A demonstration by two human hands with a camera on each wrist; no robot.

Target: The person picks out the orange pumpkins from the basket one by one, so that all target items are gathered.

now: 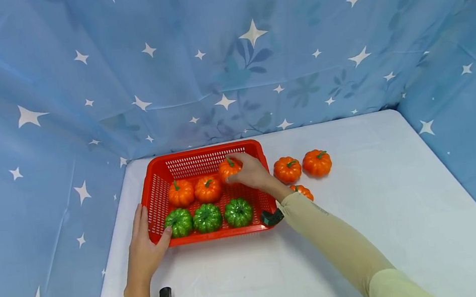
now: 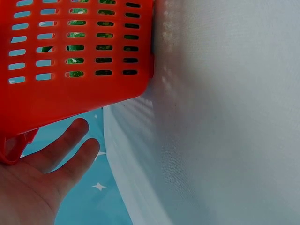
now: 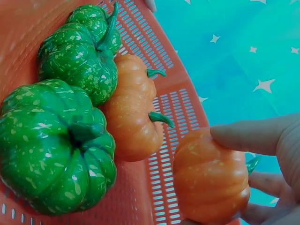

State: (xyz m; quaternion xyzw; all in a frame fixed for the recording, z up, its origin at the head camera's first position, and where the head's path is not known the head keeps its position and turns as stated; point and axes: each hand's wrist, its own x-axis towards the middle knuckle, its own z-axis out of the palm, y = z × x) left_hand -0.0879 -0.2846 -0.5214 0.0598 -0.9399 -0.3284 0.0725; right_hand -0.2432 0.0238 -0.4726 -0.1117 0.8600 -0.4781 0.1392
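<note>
My right hand (image 1: 250, 171) grips a small orange pumpkin (image 1: 228, 169) with a green stem, inside the red basket (image 1: 202, 152) near its back right. In the right wrist view, thumb and fingers surround that pumpkin (image 3: 211, 176). Beside it in the basket sit two more orange pumpkins (image 1: 181, 193), and a row of three green pumpkins (image 1: 207, 218) lies along the front. At the basket's left front corner rests my left hand (image 1: 146, 250), its thumb at the rim and its fingers extended along the outside. The left wrist view has these fingers (image 2: 70, 161) straight beside the basket wall (image 2: 70, 101).
Three orange pumpkins (image 1: 317, 163) stand on the white table (image 1: 376, 190) right of the basket, one partly hidden by the right forearm. A blue curtain with white stars (image 1: 227, 69) surrounds the table's back and sides.
</note>
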